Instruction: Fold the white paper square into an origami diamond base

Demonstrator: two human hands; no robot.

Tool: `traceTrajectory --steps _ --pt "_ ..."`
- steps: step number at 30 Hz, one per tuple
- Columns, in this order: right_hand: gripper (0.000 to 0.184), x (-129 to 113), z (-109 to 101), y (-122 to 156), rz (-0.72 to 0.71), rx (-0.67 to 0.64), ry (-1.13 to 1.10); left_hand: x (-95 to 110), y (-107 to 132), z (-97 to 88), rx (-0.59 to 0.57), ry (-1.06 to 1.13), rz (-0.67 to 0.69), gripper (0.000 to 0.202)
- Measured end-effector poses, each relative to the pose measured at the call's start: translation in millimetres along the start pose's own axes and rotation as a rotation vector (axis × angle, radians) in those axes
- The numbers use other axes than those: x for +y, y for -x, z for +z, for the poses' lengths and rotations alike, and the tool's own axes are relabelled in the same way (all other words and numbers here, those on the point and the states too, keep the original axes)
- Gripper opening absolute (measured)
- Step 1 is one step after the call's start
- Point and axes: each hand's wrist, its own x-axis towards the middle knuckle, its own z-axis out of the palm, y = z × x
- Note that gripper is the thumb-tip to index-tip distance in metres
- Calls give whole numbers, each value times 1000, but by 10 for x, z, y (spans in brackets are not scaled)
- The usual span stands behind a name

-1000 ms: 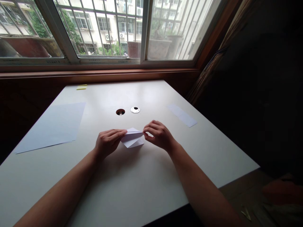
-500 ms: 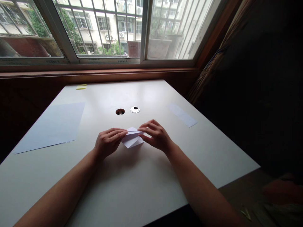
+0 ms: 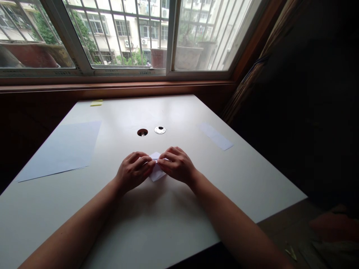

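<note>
A small folded white paper (image 3: 156, 170) lies on the white table (image 3: 157, 220) in front of me, mostly covered by my hands. My left hand (image 3: 134, 172) pinches its left side with curled fingers. My right hand (image 3: 176, 165) pinches its right side, fingertips almost meeting those of the left hand over the fold. Only the top corner and lower point of the folded paper show between the hands.
White paper sheets (image 3: 64, 149) lie at the left of the table. A narrow paper strip (image 3: 215, 136) lies at the right. A cable hole (image 3: 142, 132) and a metal cap (image 3: 159, 130) sit beyond my hands. A yellow sticky note (image 3: 96, 103) rests near the window ledge.
My right hand has slid left along the folded paper toward my left hand. The two hands now nearly touch and hide most of the paper.
</note>
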Motion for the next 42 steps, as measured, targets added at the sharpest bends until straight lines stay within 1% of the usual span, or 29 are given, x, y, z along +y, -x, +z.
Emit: traceTrajectory --steps 5,13,22,27,30,32,34,42 --pt "10 -9 -23 -4 -7 -12 -11 6 -19 -2 -1 -23 -3 19" --pt "10 66 -79 38 14 6 -14 -66 34 -14 19 -32 -14 17" --pt "11 123 -115 71 28 20 -5 -125 75 -42 47 -31 -17 20" --pt "12 156 -118 95 56 43 -9 -156 102 -75 96 -6 -62 25" --pt "13 168 -123 102 62 59 -18 -161 96 -82 124 13 -80 33" --pt "13 162 -122 97 52 57 -27 -153 83 -71 117 22 -74 39" --pt "13 145 -116 89 39 49 -37 -143 72 -54 97 33 -63 40" --pt "14 108 -87 88 28 27 -65 -139 94 -21 51 43 -32 28"
